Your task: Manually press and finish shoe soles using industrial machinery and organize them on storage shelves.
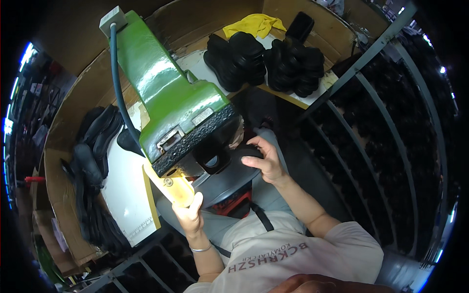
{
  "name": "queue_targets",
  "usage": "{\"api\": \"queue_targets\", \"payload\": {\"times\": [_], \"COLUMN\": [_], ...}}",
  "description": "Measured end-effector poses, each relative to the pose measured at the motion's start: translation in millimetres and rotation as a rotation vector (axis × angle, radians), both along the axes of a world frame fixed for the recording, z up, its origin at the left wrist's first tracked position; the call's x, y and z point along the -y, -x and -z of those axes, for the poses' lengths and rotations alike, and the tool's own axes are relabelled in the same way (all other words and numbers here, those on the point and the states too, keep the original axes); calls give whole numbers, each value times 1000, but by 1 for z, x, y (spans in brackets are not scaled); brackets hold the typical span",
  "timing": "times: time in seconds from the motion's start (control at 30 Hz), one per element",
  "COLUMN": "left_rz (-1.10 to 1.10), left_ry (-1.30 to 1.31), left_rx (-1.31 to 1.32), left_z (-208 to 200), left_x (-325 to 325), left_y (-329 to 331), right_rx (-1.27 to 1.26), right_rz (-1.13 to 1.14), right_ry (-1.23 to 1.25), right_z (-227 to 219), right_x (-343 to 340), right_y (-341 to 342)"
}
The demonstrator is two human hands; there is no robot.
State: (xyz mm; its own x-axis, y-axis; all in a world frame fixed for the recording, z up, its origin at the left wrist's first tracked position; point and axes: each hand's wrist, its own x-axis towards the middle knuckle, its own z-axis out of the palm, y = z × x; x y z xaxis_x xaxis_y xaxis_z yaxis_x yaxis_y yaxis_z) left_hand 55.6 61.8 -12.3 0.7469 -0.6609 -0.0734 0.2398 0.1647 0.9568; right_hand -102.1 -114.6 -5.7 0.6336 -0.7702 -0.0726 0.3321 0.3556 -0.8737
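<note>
Head view: right hand (264,161) gripping black sole piece (246,150) under green press (171,97); left hand (189,215) grasping yellow lever (173,188).

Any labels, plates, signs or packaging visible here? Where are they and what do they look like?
Small metal plate: on the green machine's front, rectangular, silver-grey.
Cardboard walls: around the bench, brown, plain.
Printed lettering: on the person's beige shirt, dark red.
No screens seen.

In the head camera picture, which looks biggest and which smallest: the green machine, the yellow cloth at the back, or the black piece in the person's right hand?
1. Green machine, by far the largest, though it is also nearest the camera.
2. Yellow cloth.
3. Black piece under the right hand, partly covered by fingers. The last two look close in size, so their order is unsure.
</note>
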Motion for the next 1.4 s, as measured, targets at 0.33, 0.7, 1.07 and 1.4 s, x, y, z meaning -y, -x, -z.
{"api": "queue_targets", "payload": {"times": [0.33, 0.7, 1.07, 1.4], "left_rz": [362, 228, 272, 80], "left_ry": [-74, -179, -153, -216], "left_rx": [87, 436, 297, 220], "left_z": [19, -16, -5, 6], "left_x": [-3, 61, 45, 9], "left_y": [21, 29, 28, 34], "right_rx": [28, -127, 51, 38], "right_rz": [-74, -2, 134, 100], "right_ry": [196, 103, 175, 171], "right_z": [-13, 38, 18, -4], "right_x": [-18, -74, -8, -33], "right_y": [-51, 22, -9, -43]}}
